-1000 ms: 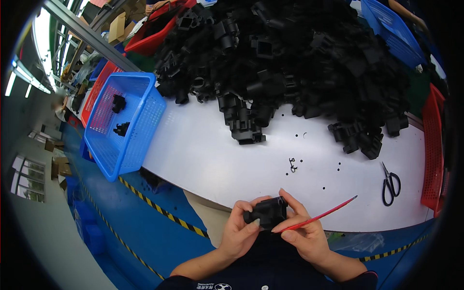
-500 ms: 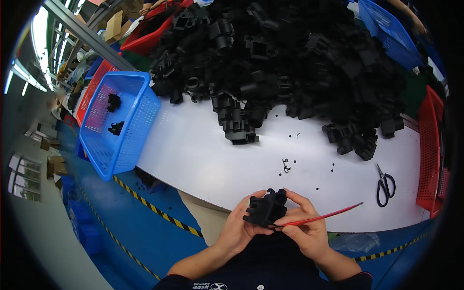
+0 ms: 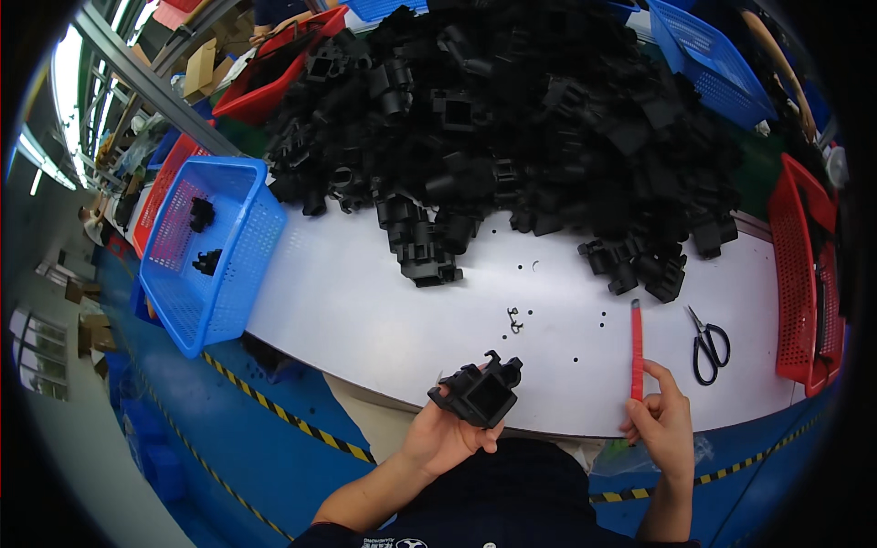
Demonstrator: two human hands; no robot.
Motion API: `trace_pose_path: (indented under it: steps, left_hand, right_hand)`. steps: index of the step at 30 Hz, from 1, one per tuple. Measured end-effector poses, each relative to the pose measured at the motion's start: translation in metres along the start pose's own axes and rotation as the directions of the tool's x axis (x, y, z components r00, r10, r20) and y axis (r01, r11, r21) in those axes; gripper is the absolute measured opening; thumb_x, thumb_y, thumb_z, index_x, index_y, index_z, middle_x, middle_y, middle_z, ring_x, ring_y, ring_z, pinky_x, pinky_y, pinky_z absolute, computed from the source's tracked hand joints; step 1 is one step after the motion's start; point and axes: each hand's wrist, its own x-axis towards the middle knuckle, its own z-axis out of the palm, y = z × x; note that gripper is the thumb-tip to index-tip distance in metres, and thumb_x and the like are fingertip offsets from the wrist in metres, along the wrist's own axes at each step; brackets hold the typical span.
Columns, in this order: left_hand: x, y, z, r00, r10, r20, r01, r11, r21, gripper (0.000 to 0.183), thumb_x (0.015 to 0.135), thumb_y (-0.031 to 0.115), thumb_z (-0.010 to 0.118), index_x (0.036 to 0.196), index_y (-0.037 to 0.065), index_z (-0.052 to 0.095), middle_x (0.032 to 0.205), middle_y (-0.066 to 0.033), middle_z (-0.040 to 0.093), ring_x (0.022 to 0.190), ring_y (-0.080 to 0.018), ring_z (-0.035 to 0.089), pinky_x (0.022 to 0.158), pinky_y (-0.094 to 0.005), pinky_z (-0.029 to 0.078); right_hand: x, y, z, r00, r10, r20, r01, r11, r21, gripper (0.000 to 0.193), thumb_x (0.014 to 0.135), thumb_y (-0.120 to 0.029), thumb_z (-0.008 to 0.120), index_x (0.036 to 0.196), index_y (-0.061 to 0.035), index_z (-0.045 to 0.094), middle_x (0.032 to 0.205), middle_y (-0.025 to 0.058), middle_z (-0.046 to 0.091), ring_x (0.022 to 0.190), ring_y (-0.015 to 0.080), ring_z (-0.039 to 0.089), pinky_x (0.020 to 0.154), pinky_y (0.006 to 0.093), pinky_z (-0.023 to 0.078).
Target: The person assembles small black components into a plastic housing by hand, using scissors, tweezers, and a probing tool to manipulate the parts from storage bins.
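My left hand (image 3: 441, 440) holds a black molded plastic part (image 3: 484, 395) above the table's near edge. A square opening in the part faces up, and small hooks stick out of its upper side. To the right, my right hand (image 3: 664, 422) has its fingers closed at the near end of a slim, flat red tool (image 3: 637, 352) with a dark grey tip pointing away from me. Whether the tool rests on the table, I cannot tell. Black-handled scissors (image 3: 706, 352) lie to the right of that hand, slightly open.
A large heap of black plastic parts (image 3: 521, 119) covers the far side of the white table (image 3: 365, 338). Small black bits and a thin twisted scrap (image 3: 515, 321) lie mid-table. A blue basket (image 3: 247, 265) with two parts stands left, a red basket (image 3: 795, 301) right. Other people work beyond.
My right hand has moved away from the black part to the right, swinging the red tool to point away from me. My left hand has turned the part so its square opening shows.
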Motion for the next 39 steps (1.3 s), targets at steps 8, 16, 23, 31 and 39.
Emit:
trace_pose_path:
  steps: [8,16,23,31,39]
  left_hand:
    - [0.011,0.005,0.009,0.972,0.020,0.234,-0.054,0.989,0.140,0.053,0.089,0.040,0.044,0.130,0.007,0.035,0.113,-0.0135,0.047,0.084,-0.0235,0.053,0.069,-0.0358,0.050]
    - [0.005,0.027,0.047,0.762,0.321,0.563,-0.469,-0.326,0.821,0.046,0.069,0.013,0.074,0.110,0.004,0.055,0.093,-0.0106,0.056,0.081,-0.0192,0.055,0.068,-0.0270,0.046]
    - [-0.006,0.035,0.056,0.752,0.318,0.577,-0.396,-0.482,0.781,0.041,0.062,0.012,0.078,0.098,0.004,0.062,0.090,-0.0084,0.056,0.079,-0.0180,0.056,0.065,-0.0260,0.047]
    - [-0.013,0.038,0.049,0.767,0.391,0.509,-0.348,-0.413,0.842,0.041,0.061,0.011,0.079,0.098,0.004,0.063,0.089,-0.0080,0.056,0.078,-0.0178,0.056,0.067,-0.0258,0.046]
    - [-0.007,0.035,0.017,0.867,0.455,0.201,-0.439,0.509,0.741,0.038,0.079,0.032,0.065,0.100,0.003,0.052,0.095,-0.0111,0.052,0.092,-0.0184,0.053,0.075,-0.0289,0.047]
  right_hand:
    - [0.016,0.044,-0.055,0.651,-0.569,-0.502,0.066,0.702,-0.710,0.040,0.074,0.010,0.044,0.113,0.0017,0.050,0.117,0.0181,0.044,0.109,0.0312,0.046,0.094,0.0366,0.036]
    - [0.030,0.053,-0.067,0.726,-0.569,-0.385,0.075,0.623,-0.779,0.042,0.068,0.014,0.045,0.108,0.0016,0.052,0.107,0.0163,0.048,0.100,0.0311,0.048,0.088,0.0357,0.039]
    - [0.030,0.039,-0.068,0.778,-0.538,-0.323,0.112,0.625,-0.773,0.050,0.065,0.016,0.047,0.112,-0.0012,0.048,0.089,0.0159,0.047,0.083,0.0305,0.051,0.075,0.0372,0.041]
    - [0.027,0.030,-0.074,0.852,-0.426,-0.305,0.059,0.656,-0.752,0.058,0.062,0.015,0.047,0.116,-0.0028,0.045,0.081,0.0135,0.047,0.070,0.0241,0.052,0.063,0.0341,0.043]
    - [0.016,0.027,-0.065,0.926,-0.303,-0.224,0.313,0.950,0.010,0.066,0.059,0.005,0.053,0.124,-0.0017,0.043,0.069,0.0064,0.055,0.058,0.0107,0.054,0.053,0.0206,0.042]
